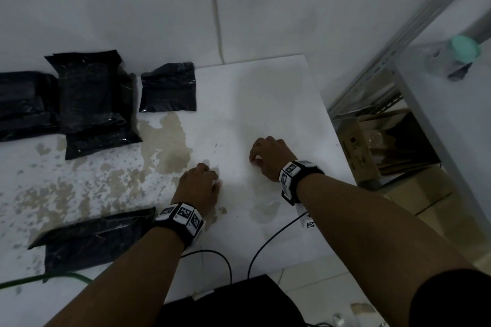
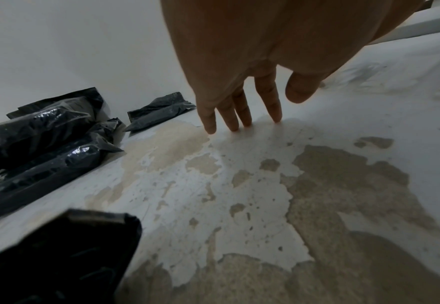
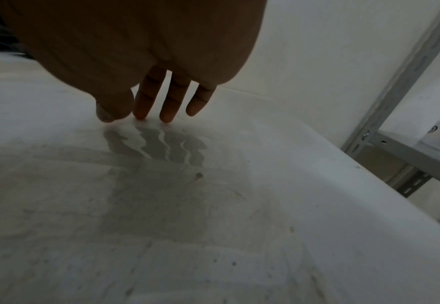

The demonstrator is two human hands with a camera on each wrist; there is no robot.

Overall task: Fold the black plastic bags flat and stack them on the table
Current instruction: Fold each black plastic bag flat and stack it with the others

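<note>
Both your hands hold nothing: your left hand and right hand rest fingertips-down, fingers loosely spread, on bare table near its right edge. The black bags lie piled at the far left against the wall, one small folded bag beside them, another bag at the near edge. That slick plastic will likely spring open or slide if you stack on the lumpy pile.

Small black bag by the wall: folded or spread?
Folded: the small black bag lies as a compact flat square on the table, apart from both hands.
</note>
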